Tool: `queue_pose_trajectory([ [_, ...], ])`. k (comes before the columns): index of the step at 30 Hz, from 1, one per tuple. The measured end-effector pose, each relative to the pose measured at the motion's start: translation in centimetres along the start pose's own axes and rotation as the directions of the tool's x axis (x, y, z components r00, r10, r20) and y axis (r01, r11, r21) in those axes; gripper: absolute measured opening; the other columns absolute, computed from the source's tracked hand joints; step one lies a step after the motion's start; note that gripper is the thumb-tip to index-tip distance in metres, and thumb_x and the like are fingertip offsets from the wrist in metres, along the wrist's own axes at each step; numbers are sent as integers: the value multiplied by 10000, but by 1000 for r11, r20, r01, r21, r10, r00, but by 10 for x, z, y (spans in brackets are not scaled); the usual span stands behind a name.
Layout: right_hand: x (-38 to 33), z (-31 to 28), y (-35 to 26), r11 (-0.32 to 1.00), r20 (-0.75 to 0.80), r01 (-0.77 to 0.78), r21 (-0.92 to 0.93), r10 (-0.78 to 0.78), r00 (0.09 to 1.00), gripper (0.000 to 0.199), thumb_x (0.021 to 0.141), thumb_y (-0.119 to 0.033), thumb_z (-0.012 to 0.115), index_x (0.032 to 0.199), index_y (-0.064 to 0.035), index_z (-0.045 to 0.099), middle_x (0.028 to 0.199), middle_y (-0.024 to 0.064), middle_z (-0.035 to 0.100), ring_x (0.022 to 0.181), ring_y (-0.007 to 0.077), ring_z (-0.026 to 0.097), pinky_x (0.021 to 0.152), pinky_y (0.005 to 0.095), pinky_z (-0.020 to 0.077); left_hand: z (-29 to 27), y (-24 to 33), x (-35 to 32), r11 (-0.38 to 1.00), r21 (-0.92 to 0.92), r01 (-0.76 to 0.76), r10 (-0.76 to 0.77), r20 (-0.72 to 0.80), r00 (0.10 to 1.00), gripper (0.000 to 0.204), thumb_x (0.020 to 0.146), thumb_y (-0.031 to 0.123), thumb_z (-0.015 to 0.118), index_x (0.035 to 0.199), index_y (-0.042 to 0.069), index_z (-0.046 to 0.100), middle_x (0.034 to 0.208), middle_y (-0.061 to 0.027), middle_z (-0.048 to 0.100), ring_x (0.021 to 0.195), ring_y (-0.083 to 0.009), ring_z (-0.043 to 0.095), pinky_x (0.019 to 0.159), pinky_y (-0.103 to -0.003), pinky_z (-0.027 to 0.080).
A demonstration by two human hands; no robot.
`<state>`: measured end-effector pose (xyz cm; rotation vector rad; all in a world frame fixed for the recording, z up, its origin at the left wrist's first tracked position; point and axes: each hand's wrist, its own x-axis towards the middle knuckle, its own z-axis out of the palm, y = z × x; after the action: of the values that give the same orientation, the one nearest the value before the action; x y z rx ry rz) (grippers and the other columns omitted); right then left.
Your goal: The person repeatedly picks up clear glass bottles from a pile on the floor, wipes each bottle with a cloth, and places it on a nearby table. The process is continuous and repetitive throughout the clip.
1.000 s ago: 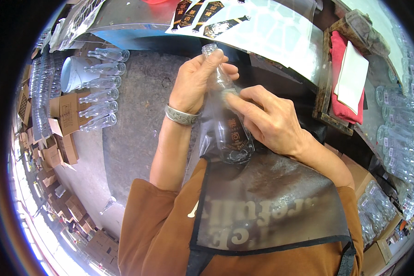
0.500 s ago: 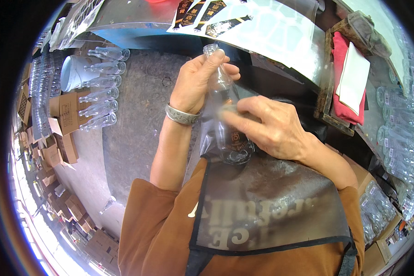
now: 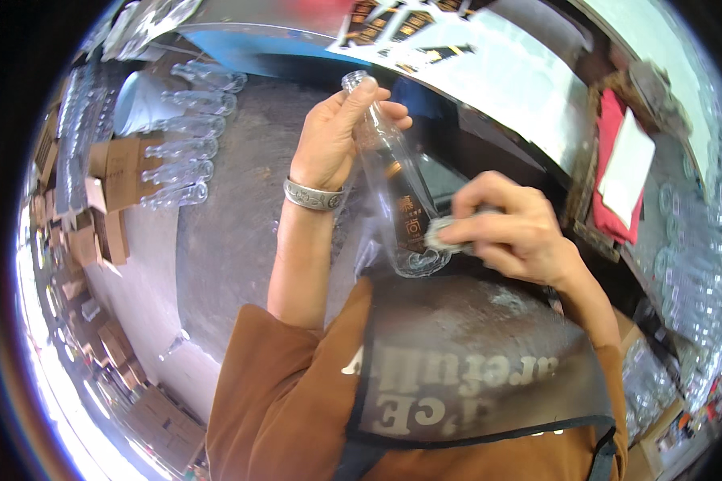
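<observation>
Bottle (image 3: pixel 393 184) neck is gripped by left hand (image 3: pixel 333 132) fingers; right hand (image 3: pixel 509 232) fingers are pinched on a small label (image 3: pixel 441 232) beside the bottle's base.

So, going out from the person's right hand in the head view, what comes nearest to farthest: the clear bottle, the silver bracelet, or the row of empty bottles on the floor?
From the right hand:
1. Clear bottle: touching it, the hand presses at its lower part.
2. Silver bracelet: to the left, on the left wrist.
3. Row of empty bottles: farthest, lying on the floor at upper left.
</observation>
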<state>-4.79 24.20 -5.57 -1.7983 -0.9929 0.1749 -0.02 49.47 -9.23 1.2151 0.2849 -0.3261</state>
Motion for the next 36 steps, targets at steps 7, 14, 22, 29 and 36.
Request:
queue_pose_trajectory([
  [7,14,0,3,991,-290,-129,27,131,948,359,702,101,475,937,15,732,883,109,611,763,168,563,658,252,432,-135,6,-38,932,164,-322,360,-506,784,314,1015,277,580,1077,-28,624,1022,-185,709,953,-275,700,826,-351,545],
  [14,17,17,23,970,-252,-242,3,235,939,329,744,134,467,945,14,699,904,96,613,762,154,544,665,249,413,-371,-79,-97,750,631,200,596,-775,209,376,890,394,715,954,24,709,859,-93,729,722,-158,624,674,-333,490],
  [22,21,14,43,907,-261,-402,-127,360,896,238,822,105,489,956,33,672,920,95,608,818,163,558,742,248,417,-549,-96,-129,796,449,405,575,-772,-272,510,766,480,757,917,-4,706,877,-192,728,833,-342,701,776,-446,527],
  [29,59,12,53,865,-200,-441,-239,401,894,202,832,92,485,939,40,648,910,94,604,829,180,568,749,258,421,-642,-61,-119,794,382,473,567,-744,-352,515,778,443,759,982,-23,678,950,-226,717,909,-383,694,833,-467,526],
  [36,95,17,61,843,-120,-445,-302,430,895,205,815,102,489,928,32,646,884,111,607,780,192,567,710,275,425,-688,-43,-102,829,406,384,542,-754,-372,523,764,450,759,1009,-7,690,959,-216,721,941,-376,689,868,-467,515],
])
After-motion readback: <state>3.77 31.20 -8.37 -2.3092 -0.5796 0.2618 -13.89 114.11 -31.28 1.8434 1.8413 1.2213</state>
